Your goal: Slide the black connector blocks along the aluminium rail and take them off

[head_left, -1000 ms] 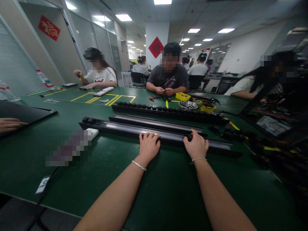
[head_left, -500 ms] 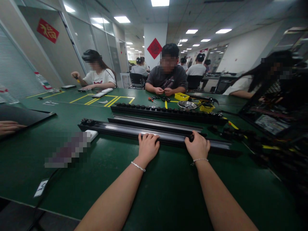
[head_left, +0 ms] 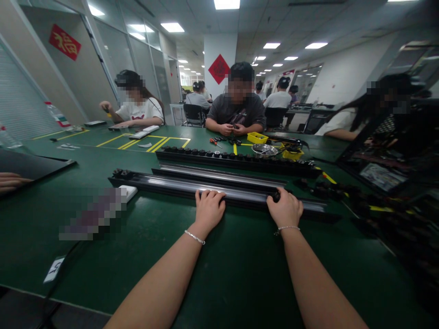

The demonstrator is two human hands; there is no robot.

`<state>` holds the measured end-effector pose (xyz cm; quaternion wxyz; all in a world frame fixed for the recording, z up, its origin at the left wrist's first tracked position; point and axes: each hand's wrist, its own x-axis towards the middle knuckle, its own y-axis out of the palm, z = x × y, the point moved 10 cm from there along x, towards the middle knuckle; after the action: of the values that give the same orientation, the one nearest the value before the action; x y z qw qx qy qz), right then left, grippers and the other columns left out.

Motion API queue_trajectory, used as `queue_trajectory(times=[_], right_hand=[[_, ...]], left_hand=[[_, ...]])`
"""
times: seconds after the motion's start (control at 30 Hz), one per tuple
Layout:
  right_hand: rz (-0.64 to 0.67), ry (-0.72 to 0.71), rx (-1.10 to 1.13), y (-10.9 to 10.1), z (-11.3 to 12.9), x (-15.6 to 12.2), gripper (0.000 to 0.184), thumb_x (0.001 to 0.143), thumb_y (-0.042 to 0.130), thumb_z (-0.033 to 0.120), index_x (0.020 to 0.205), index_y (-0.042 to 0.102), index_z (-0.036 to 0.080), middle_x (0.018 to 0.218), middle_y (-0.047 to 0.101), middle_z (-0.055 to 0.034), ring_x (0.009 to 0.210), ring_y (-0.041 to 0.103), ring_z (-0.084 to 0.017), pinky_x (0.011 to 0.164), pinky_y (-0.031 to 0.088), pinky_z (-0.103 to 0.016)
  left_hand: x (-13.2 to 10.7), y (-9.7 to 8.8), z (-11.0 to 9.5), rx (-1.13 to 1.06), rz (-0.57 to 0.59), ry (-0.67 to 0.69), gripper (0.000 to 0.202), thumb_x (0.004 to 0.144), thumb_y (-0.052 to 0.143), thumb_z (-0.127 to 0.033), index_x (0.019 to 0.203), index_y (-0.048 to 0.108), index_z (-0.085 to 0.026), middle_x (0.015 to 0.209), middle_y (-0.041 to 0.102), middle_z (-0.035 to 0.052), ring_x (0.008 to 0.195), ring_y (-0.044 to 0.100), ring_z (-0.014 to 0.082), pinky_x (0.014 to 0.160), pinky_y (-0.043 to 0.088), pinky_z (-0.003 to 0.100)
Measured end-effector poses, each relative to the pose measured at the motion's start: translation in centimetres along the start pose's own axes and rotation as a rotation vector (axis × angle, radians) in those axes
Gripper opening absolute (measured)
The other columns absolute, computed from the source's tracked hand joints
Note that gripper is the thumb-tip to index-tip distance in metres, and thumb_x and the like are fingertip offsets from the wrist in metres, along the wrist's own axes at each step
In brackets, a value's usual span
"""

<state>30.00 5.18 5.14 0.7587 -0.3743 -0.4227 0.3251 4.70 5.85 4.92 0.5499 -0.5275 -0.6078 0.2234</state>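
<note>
A long black rail [head_left: 171, 183] with a shiny channel lies across the table in front of me, two small black parts [head_left: 122, 172] sitting in its left end. My left hand [head_left: 210, 206] grips the rail's near edge near its middle, fingers curled over into the channel. Farther right, my right hand [head_left: 286, 208] is closed around a small black part [head_left: 275, 196] at the channel; the fingers partly hide it. Just behind lies a second channelled rail [head_left: 219, 173]. Beyond that, a third rail [head_left: 240, 160] carries a row of several black parts.
A pixelated object with a white end [head_left: 129, 193] lies left on the green table [head_left: 164, 274]. Many black parts [head_left: 387, 228] are heaped at right. Farther back are a metal dish [head_left: 265, 150], a yellow bin [head_left: 257, 138] and tools. Other people sit around; a co-worker's hand [head_left: 13, 181] rests at left.
My right hand has slid a little to the right along the rail with the small black part. My left hand keeps its place on the rail. The whole view has shifted slightly.
</note>
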Motion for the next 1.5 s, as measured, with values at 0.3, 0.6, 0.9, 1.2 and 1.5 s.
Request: queue_trajectory(times=[0.3,0.6,0.9,1.2,1.5], right_hand=[[-0.009,0.047,-0.016,-0.8,-0.6,0.0,0.044,0.077,0.042,0.034,0.117,0.053,0.017,0.111,0.060,-0.0111,0.110,0.045,-0.026,0.098,0.023,-0.046],[0.005,0.086,-0.016,-1.0,-1.8,0.3,0.043,0.077,0.044,0.032,0.116,0.054,0.019,0.112,0.059,-0.0098,0.110,0.046,-0.025,0.094,0.029,-0.043],[0.032,0.014,-0.005,-1.0,-2.7,1.0,0.033,0.076,0.045,0.036,0.103,0.060,0.022,0.106,0.061,-0.0070,0.107,0.046,-0.026,0.089,0.034,-0.041],[-0.034,-0.035,-0.027,-1.4,-3.5,1.0,0.032,0.076,0.046,0.036,0.100,0.060,0.021,0.097,0.062,-0.0072,0.102,0.049,-0.025,0.089,0.033,-0.042],[-0.030,-0.008,-0.013,-1.4,-4.2,1.2,0.033,0.075,0.045,0.036,0.101,0.059,0.021,0.098,0.062,-0.0071,0.102,0.048,-0.025,0.091,0.032,-0.041]], left_hand=[[0.1,0.1,0.1,-0.006,0.011,-0.001,0.026,0.086,0.045,-0.033,0.108,0.059,-0.033,0.107,0.063,-0.0005,0.109,0.046,0.0233,0.106,0.013,0.053],[0.1,0.1,0.2,-0.021,0.012,-0.003,0.028,0.085,0.046,-0.032,0.110,0.059,-0.033,0.107,0.063,0.0002,0.109,0.046,0.0234,0.106,0.013,0.053],[0.2,0.2,0.3,-0.014,0.018,-0.002,0.027,0.086,0.045,-0.032,0.108,0.059,-0.032,0.108,0.064,-0.0006,0.107,0.047,0.0232,0.104,0.015,0.052],[0.2,0.1,0.0,-0.032,-0.001,0.014,0.027,0.082,0.049,-0.034,0.106,0.060,-0.033,0.106,0.065,-0.0003,0.105,0.048,0.0232,0.105,0.015,0.051],[0.2,0.2,0.1,-0.024,0.029,-0.004,0.028,0.082,0.048,-0.034,0.108,0.059,-0.032,0.107,0.064,-0.0006,0.107,0.047,0.0232,0.105,0.014,0.050]])
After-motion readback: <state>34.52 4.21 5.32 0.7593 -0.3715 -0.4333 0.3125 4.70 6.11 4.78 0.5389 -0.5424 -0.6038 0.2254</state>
